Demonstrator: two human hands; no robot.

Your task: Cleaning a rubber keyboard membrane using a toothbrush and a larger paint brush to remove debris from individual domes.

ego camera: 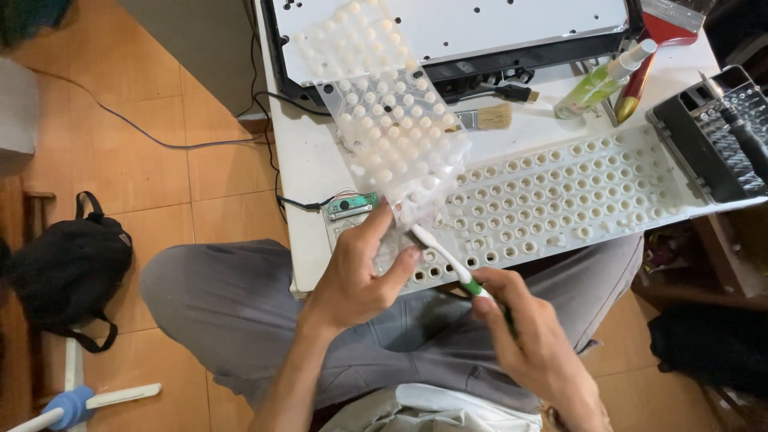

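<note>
- The left hand [360, 276] pinches the lower end of a clear rubber dome sheet [384, 104] between thumb and fingers, holding it up over the near edge of the white tabletop [308, 160].
- The sheet's long axis runs from the hand up and away toward the tabletop's far left corner, tilted slightly left.
- The right hand [532, 344] is closed around a toothbrush [448, 260] with a white neck and green grip; its head points up-left and touches the sheet's lower end.
- Under the sheet lies a white keyboard frame [560, 192] full of round holes, along the near edge.
- A small green circuit board [352, 206] sits just left of the frame.
- Behind: a black tray [480, 76], a small bristle brush [488, 118], a green spray bottle [600, 80], and a red-handled paintbrush [652, 48].
- A bit case [712, 136] rests at the right edge.
</note>
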